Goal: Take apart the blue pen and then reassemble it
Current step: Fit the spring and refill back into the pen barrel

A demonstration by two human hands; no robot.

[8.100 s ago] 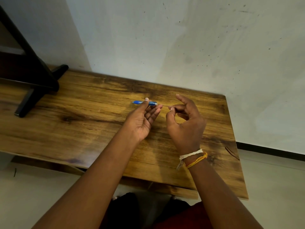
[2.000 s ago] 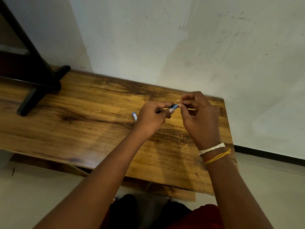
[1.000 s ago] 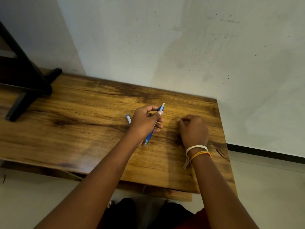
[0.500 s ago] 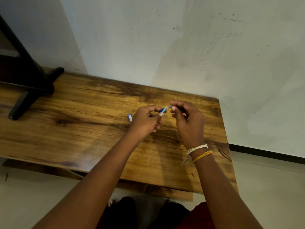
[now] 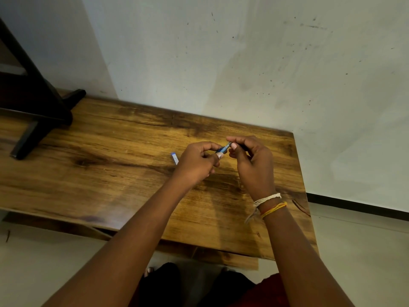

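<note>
Wood: one brown table (image 5: pixel 110 173) stood against a pale wall (image 5: pixel 243 63).
Hands: two, raised close together above the table's right part.
Left hand (image 5: pixel 195 162): fingers curled round one blue pen (image 5: pixel 222 149), only a short blue stretch showing past the thumb.
Right hand (image 5: pixel 254 165): thumb and fingers pinched the pen's tip end.
Loose part: one small blue piece (image 5: pixel 175 158) lay on the table just beside the left hand.
Wrist: two thread bands (image 5: pixel 269 203), one white, one yellow, on the right.
Stand: one black base (image 5: pixel 33 120), far left.
</note>
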